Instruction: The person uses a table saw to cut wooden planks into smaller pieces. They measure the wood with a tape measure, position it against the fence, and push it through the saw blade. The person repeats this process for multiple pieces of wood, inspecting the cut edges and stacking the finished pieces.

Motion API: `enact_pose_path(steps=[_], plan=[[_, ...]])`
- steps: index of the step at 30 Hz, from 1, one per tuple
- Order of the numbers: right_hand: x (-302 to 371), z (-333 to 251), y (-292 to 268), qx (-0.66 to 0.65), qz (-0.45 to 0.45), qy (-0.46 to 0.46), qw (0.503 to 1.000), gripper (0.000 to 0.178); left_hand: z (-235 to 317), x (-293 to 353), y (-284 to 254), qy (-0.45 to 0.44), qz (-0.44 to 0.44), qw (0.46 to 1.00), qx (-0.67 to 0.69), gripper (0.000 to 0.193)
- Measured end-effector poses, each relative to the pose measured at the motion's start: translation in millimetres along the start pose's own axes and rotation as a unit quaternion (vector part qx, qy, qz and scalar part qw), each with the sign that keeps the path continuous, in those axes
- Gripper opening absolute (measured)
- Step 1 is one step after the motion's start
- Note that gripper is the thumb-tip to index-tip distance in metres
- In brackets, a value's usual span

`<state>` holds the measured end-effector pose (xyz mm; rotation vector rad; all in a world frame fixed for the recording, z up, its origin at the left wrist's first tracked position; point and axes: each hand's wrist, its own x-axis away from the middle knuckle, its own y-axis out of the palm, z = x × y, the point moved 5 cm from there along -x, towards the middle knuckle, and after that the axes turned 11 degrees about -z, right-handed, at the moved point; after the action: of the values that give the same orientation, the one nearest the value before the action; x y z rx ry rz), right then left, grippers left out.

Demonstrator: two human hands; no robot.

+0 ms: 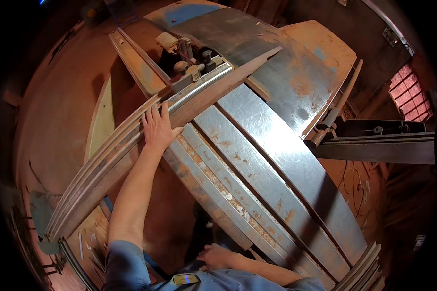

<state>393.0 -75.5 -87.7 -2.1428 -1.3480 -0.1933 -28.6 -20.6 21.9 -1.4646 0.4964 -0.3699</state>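
My left hand [158, 127] lies on a long wooden plank [206, 99], fingers stretched across it toward the metal rail [126, 130] and thumb apart near its near edge. The plank runs along the rail from the lower left to a narrow pointed end at the upper right, crossing the corner of a grooved metal machine table [257, 179]. Low in the view, close to my body, is my right hand [216, 256]. Its fingers are curled in, and what they hold, if anything, is hidden. The near edge of the machine table is beside it.
A clamp-like fixture with knobs [192, 60] sits on the rail beyond my left hand. A pale frame arm [138, 63] reaches to the far left. A wide worn metal panel [286, 72] extends the table. At right, a dark beam [378, 148] juts out; cords [357, 182] hang beneath it.
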Motion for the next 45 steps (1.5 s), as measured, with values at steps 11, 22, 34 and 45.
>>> enact_pose_path(steps=[11, 22, 34, 45], plan=[[8, 1, -15, -0.091, -0.015, -0.023, 0.996, 0.053, 5, 1, 8, 0.069, -0.027, 0.995, -0.07, 0.064], [66, 54, -283, -0.084, 0.463, 0.025, 0.882, 0.032, 2, 1, 13, 0.036, -0.009, 0.998, -0.047, 0.058], [-8, 121, -390, 0.099, 0.561, 0.149, 0.808, 0.069, 7, -4, 17, 0.029, -0.002, 0.998, -0.05, 0.054], [-13, 128, -399, 0.12, 0.536, 0.178, 0.817, 0.067, 8, -9, 17, 0.047, 0.05, 0.997, -0.04, 0.053]])
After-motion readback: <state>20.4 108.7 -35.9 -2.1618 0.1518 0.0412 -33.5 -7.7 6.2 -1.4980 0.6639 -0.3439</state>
